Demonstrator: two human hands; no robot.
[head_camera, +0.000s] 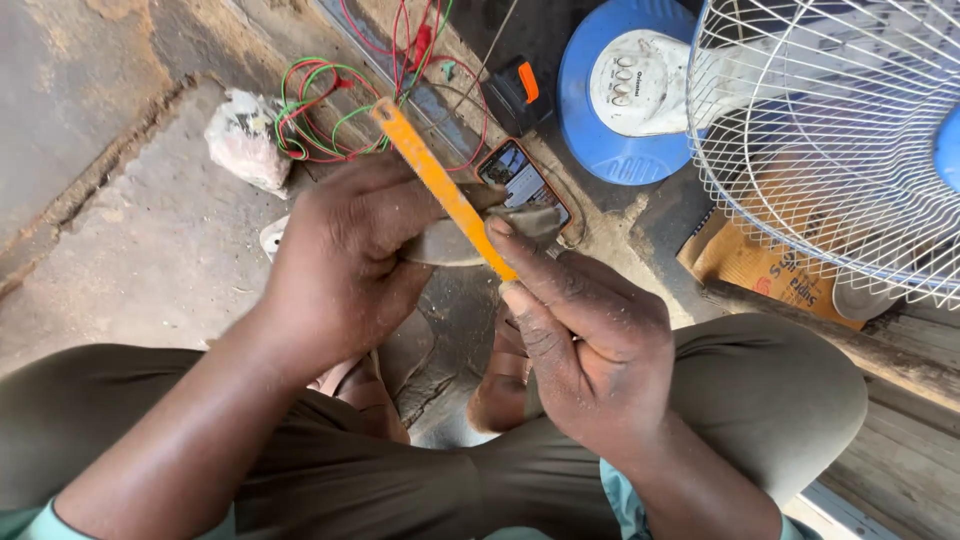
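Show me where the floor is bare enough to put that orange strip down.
Bare concrete floor lies left of the left hand, below the white stone. Ahead it is crowded: tangled red and green wires, a phone, the blue fan base and the white fan guard at right. The right hand holds the orange strip.

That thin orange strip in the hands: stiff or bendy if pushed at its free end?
The orange strip is probably springy: it looks long, narrow and thin, yet runs straight past the left hand. Likely light, since the right hand steadies it with fingertips only. It lies across a grey piece, so it may slide.
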